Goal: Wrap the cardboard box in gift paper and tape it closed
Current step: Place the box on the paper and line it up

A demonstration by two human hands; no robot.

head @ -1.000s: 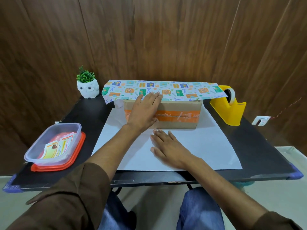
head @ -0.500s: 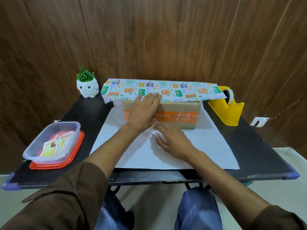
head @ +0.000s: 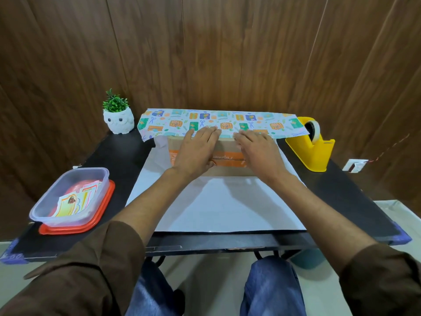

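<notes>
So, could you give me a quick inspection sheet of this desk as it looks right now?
Surface: black table, paper spread over its middle.
Job's things: box on the paper's white side, printed flap folded over its top; tape dispenser at right.
Clutter: tub of cards, owl planter.
Hands: left hand and right hand flat on the box's near top edge.
Cables: thin cord from a socket.
Surroundings: wood-panel wall.

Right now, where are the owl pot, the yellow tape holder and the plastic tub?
owl pot [head: 118,122], head view, its white front.
yellow tape holder [head: 316,156], head view, its yellow side.
plastic tub [head: 63,221], head view, its near wall.
</notes>
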